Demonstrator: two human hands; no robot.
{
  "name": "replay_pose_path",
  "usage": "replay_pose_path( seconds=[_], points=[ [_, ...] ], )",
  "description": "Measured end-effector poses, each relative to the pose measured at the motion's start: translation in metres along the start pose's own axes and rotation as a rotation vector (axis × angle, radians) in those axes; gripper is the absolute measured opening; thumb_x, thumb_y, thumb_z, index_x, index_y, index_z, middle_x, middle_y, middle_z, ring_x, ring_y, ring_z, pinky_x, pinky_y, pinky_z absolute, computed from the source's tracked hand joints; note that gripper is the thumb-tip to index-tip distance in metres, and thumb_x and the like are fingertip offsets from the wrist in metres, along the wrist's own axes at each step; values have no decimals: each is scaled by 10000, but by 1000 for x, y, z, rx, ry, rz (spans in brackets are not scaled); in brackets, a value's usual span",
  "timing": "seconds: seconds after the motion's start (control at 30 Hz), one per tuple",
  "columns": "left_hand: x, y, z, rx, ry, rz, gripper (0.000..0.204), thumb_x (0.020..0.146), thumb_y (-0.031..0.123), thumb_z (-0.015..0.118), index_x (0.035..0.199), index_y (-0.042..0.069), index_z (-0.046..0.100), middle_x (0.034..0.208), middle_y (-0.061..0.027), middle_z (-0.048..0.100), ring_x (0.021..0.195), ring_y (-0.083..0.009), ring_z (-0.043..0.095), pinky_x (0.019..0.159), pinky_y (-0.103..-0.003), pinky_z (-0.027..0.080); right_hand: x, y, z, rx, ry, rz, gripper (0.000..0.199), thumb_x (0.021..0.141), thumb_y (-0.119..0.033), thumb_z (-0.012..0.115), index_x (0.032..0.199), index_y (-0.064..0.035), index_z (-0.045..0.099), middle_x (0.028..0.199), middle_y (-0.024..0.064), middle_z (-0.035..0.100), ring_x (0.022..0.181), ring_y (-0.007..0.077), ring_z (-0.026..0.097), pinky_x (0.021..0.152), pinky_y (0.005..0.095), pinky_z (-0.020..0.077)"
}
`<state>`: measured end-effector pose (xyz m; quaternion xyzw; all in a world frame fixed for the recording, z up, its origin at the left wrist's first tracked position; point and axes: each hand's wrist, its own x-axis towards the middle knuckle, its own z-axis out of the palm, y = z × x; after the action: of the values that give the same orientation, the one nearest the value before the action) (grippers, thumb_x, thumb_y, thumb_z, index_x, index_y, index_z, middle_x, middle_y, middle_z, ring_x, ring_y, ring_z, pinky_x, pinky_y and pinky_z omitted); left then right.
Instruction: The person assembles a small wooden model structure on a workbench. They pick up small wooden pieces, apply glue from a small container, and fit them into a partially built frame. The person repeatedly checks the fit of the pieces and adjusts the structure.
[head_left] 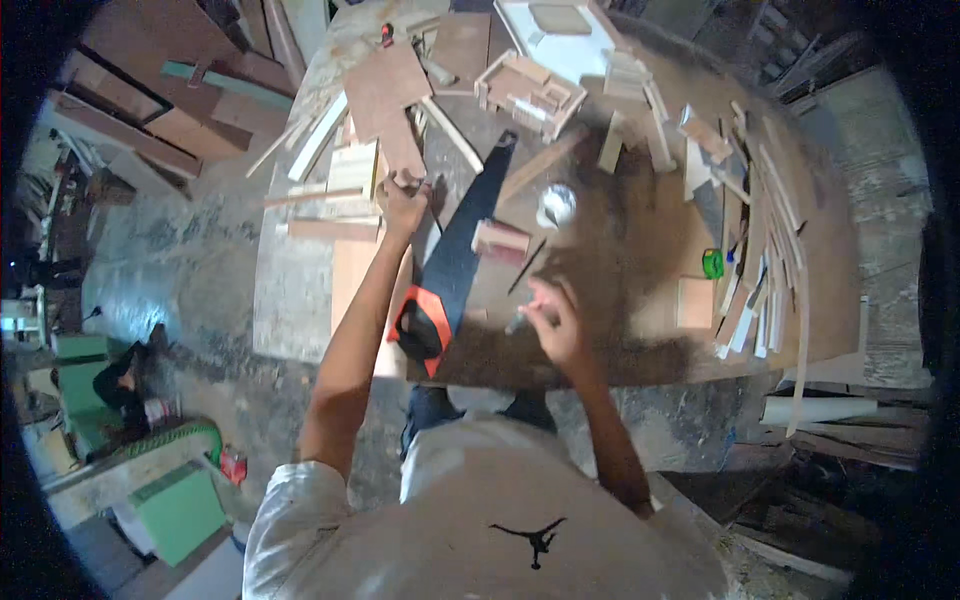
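Note:
My left hand (404, 208) reaches to the lower end of a narrow brown board (402, 152), its fingers bent; what they grip, if anything, is too small to make out. My right hand (556, 322) is over the near part of the table with thumb and fingers drawn together; a small greyish thing shows beside the fingertips, its kind unclear. Between my hands lies a handsaw (462, 240) with a dark blade and orange-black handle. A small wooden block (501, 242) with a reddish side rests against the blade's right, near a thin dark pencil-like stick (527, 266).
A shiny round object (556, 205) sits mid-table. Right are a green tape measure (712, 263), a square wood piece (696, 302) and many strips (775, 230). A small wooden frame (530, 95) and a plywood square (387, 90) lie at the back. One strip overhangs the near right edge.

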<state>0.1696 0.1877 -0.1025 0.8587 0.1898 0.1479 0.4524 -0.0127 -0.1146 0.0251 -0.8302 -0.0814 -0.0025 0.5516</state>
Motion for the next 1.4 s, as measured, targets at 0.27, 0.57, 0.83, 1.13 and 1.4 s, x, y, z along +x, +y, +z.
replay_pose_path(
  seconds=[0.27, 0.57, 0.83, 1.13, 1.4],
  points=[
    [62, -21, 58, 117, 213, 60, 861, 744, 335, 784, 1406, -35, 376, 1370, -418, 359, 1279, -516, 392, 1091, -494, 324, -11, -49, 130, -37, -118, -52, 230, 909, -149, 689, 1120, -65, 649, 1088, 122, 662, 943, 260, 666, 803, 352, 526],
    [80, -68, -76, -174, 126, 120, 758, 757, 207, 771, 1401, -9, 433, 1346, -282, 457, 1277, -423, 427, 1107, -462, 328, -16, -53, 153, -66, -154, 58, 216, 905, -110, 681, 1100, -17, 676, 1053, 120, 695, 973, 223, 678, 795, 341, 540],
    [60, -120, -131, -299, 91, 161, 806, 775, 112, 759, 1440, -76, 343, 1437, -262, 388, 1372, -367, 361, 1159, -425, 283, 33, -61, 154, -129, -89, -123, 201, 944, -131, 634, 1124, -55, 685, 958, 98, 707, 860, 218, 695, 784, 312, 538],
    [45, -106, -142, -166, 94, 129, 868, 756, 110, 808, 1450, -84, 323, 1420, -283, 428, 1354, -389, 398, 1152, -440, 303, 44, -71, 190, -64, -133, -40, 169, 926, -107, 660, 1083, -50, 686, 1016, 106, 695, 927, 239, 685, 811, 332, 538],
    [51, -76, -164, -201, 66, 189, 832, 813, 114, 736, 1500, -14, 286, 1445, -285, 394, 1379, -397, 351, 1151, -444, 289, 22, -53, 190, -100, -74, -13, 149, 913, -98, 683, 1051, -42, 691, 1023, 113, 684, 940, 237, 677, 815, 334, 529]
  ],
)
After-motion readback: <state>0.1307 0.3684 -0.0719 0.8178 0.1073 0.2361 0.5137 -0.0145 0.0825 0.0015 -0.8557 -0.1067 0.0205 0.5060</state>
